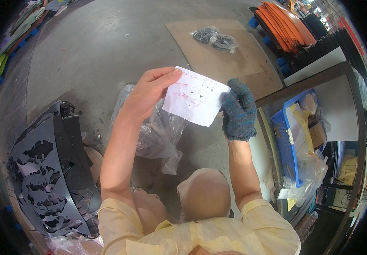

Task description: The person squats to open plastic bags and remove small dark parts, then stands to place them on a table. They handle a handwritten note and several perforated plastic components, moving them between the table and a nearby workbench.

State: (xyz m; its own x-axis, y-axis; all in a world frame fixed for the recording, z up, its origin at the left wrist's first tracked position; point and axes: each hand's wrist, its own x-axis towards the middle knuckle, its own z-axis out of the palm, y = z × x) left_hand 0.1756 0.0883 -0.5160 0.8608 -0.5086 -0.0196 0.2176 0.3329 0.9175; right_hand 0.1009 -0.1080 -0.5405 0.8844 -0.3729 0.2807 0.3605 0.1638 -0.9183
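A white sheet of paper (pixel 187 106) with red handwriting and small dark marks is stretched between my two hands. Its upper left corner is pinched by my bare left hand (pixel 153 87). My right hand (pixel 239 111), in a dark grey-blue knitted glove, grips the right edge, and its fingertips partly hide behind the sheet. Below and behind the paper lies a clear plastic bag (pixel 160 140), close to my knees; dull contents show faintly through it, too unclear to name.
Dark sheets with cut-out shapes (pixel 43 170) stand at my left. On the right are a blue plastic basket (pixel 287 146) of scraps and a dark frame (pixel 353 97). Ahead, a brown board (pixel 251 63) carries a bagged dark bundle (pixel 215 39). Orange sheets (pixel 283 27) are stacked at far right.
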